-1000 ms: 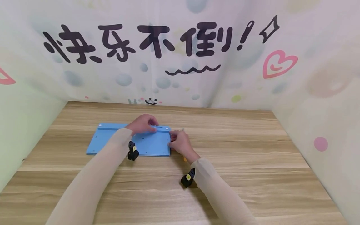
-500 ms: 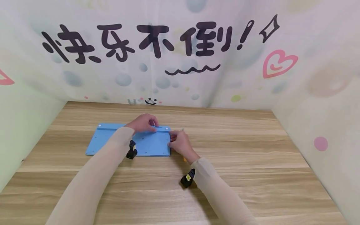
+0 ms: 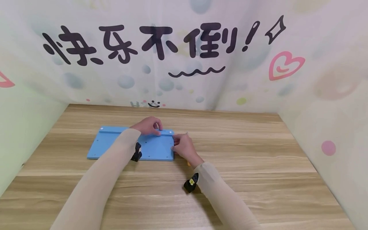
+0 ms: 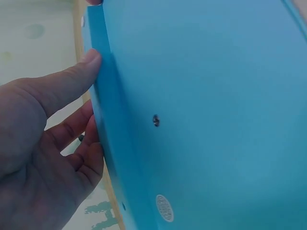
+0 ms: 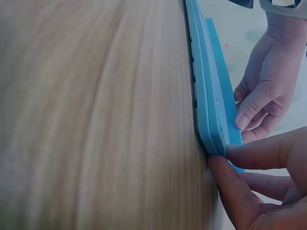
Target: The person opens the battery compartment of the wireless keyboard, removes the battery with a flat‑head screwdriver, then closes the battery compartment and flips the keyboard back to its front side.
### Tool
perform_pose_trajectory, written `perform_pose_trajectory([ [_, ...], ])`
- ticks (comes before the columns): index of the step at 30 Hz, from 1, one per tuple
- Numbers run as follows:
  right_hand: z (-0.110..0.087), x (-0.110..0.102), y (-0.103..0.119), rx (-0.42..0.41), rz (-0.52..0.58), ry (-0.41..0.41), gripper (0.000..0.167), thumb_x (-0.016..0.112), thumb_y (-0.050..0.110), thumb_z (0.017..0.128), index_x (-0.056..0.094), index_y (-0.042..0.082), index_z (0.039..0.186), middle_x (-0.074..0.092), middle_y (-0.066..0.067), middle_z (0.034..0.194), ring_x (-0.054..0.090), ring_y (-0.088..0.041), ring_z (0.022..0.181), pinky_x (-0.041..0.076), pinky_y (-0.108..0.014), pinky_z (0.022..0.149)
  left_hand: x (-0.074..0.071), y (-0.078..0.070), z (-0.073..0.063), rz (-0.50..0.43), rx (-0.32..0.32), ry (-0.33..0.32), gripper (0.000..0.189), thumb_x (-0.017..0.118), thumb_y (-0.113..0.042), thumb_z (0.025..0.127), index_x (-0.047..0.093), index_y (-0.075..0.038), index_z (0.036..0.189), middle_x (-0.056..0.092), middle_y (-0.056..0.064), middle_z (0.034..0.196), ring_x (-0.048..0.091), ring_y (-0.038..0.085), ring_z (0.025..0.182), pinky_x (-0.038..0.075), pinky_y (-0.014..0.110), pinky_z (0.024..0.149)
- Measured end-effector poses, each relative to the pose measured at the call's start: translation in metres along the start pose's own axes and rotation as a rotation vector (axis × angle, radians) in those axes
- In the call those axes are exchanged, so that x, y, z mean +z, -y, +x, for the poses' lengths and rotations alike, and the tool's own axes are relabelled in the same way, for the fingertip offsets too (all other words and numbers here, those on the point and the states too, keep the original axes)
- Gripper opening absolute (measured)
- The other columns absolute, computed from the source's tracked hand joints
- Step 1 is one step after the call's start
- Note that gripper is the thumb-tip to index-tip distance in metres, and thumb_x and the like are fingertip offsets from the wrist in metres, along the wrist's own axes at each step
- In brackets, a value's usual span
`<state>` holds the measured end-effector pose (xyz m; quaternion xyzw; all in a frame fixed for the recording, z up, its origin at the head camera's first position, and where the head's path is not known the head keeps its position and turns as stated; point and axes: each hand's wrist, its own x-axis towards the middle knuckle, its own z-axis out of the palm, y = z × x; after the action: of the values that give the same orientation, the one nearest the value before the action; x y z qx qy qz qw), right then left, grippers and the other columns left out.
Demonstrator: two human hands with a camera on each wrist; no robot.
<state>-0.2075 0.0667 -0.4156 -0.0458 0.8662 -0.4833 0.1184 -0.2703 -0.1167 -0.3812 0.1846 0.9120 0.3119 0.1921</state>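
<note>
A light blue keyboard (image 3: pixel 156 148) lies face down on the wooden table, its plain underside and screws upward; key edges show beneath it in the right wrist view. Along its far side runs a raised strip (image 4: pixel 112 110) with white round feet. My left hand (image 3: pixel 148 125) holds this strip near its right part, thumb (image 4: pixel 79 79) on the near side and fingers curled against the outer edge. At the right end my right hand (image 3: pixel 185 146) pinches the keyboard's edge between thumb and index finger, as the right wrist view shows. The left forearm covers part of the underside.
A small orange thing (image 3: pixel 188 163) shows partly from under the right wrist; its kind is hidden. Something tiny and pale (image 3: pixel 187 133) sticks up behind the right hand. Black wrist cameras (image 3: pixel 191 183) hang below both wrists. A printed cloth (image 3: pixel 201 86) closes off the table's back.
My left wrist has turned slightly and shifted to the right, while its fingers stay at the strip. The right hand and the keyboard look almost unmoved.
</note>
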Motion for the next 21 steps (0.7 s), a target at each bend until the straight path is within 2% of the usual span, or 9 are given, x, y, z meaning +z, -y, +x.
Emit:
perform_pose_trajectory([
  [10, 0.000, 0.000, 0.002, 0.014, -0.002, -0.005, 0.049, 0.065, -0.011, 0.076, 0.053, -0.006, 0.124, 0.059, -0.015, 0.102, 0.058, -0.021, 0.088, 0.053, -0.025, 0.061, -0.006, -0.004, 0.005, 0.076, -0.035, 0.086, 0.015, 0.064, -0.009, 0.086, 0.060, -0.002, 0.098, 0.057, 0.012, 0.100, 0.049, 0.025, 0.091, 0.041, 0.035, 0.079],
  [21, 0.001, 0.001, 0.001, 0.012, 0.002, 0.004, 0.049, 0.064, -0.010, 0.078, 0.052, -0.005, 0.125, 0.058, -0.015, 0.102, 0.057, -0.021, 0.087, 0.053, -0.025, 0.062, -0.004, 0.000, 0.012, 0.081, -0.052, 0.095, 0.017, 0.065, -0.012, 0.085, 0.060, -0.004, 0.099, 0.056, 0.011, 0.098, 0.049, 0.025, 0.090, 0.041, 0.035, 0.080],
])
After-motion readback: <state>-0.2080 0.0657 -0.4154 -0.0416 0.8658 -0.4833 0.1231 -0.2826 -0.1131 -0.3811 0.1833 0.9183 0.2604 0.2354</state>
